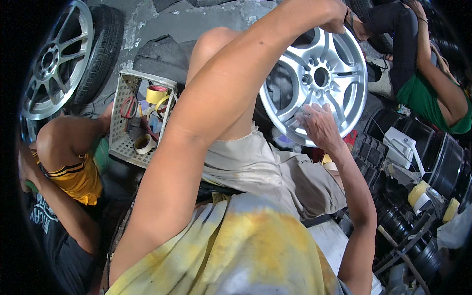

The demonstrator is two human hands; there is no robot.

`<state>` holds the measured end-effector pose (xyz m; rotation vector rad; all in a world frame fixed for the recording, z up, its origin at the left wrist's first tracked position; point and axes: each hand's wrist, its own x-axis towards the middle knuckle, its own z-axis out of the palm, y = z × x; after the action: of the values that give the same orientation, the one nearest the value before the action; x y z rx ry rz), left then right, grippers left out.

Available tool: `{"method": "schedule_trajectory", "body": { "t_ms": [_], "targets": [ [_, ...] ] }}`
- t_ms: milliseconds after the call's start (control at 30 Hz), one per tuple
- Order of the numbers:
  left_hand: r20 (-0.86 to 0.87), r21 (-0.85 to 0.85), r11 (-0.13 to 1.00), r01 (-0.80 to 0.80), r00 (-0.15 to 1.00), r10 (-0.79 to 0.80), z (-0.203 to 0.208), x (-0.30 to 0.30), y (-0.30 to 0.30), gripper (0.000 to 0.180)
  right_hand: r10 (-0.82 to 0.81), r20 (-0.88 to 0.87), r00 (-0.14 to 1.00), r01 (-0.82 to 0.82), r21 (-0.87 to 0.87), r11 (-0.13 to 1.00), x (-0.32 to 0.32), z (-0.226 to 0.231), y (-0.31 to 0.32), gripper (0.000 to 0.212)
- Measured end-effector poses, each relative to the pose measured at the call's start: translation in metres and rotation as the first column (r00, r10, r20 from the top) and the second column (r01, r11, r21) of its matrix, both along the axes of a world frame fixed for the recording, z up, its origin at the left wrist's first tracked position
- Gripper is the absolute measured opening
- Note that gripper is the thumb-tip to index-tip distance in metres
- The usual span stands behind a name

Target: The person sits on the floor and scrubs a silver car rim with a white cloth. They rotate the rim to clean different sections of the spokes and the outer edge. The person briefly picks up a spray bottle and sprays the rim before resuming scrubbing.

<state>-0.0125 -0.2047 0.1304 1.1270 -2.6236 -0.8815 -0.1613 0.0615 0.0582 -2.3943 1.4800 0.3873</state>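
A silver alloy wheel rim [356, 73] with split spokes stands tilted in front of my knees, its centre hole and bolt holes facing me. My left arm reaches across to its far edge, where my left hand [335, 18] is closed around the lip; its fingertips are mostly hidden. On the near side, my right hand [319, 125] lies against a lower spoke, its greyish fingers stretched and slightly apart. I can make out no tool in it. Pale grey dust marks the fingers.
Left of my leg stands a perforated plastic basket [129, 155] with tape rolls [144, 143] and red-handled scissors [129, 107]. Another wheel [48, 66] and a tire [101, 54] stand far left. One person sits at left, another in green [432, 101] at far right. Black rims [452, 162] crowd the right.
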Motion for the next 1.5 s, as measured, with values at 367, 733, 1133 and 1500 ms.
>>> {"method": "schedule_trajectory", "body": {
  "t_ms": [367, 733, 1133, 1500],
  "targets": [
    [0.087, 0.024, 0.998, 0.064, 0.994, -0.066, -0.001, -0.016, -0.006, 0.048, -0.125, 0.068, 0.990, 0.121, 0.065, 0.990, 0.013, -0.021, 0.036, 0.028],
    [0.103, -0.035, 0.996, 0.080, 0.992, -0.076, 0.006, -0.003, 0.000, 0.045, -0.678, 0.587, 0.443, 0.848, -0.029, 0.529, 0.009, -0.019, 0.066, 0.029],
    [0.127, 0.036, 0.993, 0.114, 0.985, -0.118, 0.018, -0.010, 0.014, 0.050, -0.769, 0.197, 0.608, 0.786, -0.283, 0.549, 0.097, -0.046, 0.068, 0.033],
    [0.100, 0.037, 0.987, 0.158, 0.982, -0.161, 0.013, -0.016, 0.014, 0.053, -0.867, 0.278, 0.413, 0.906, -0.219, 0.361, 0.106, -0.055, 0.066, 0.031]
  ]
}}
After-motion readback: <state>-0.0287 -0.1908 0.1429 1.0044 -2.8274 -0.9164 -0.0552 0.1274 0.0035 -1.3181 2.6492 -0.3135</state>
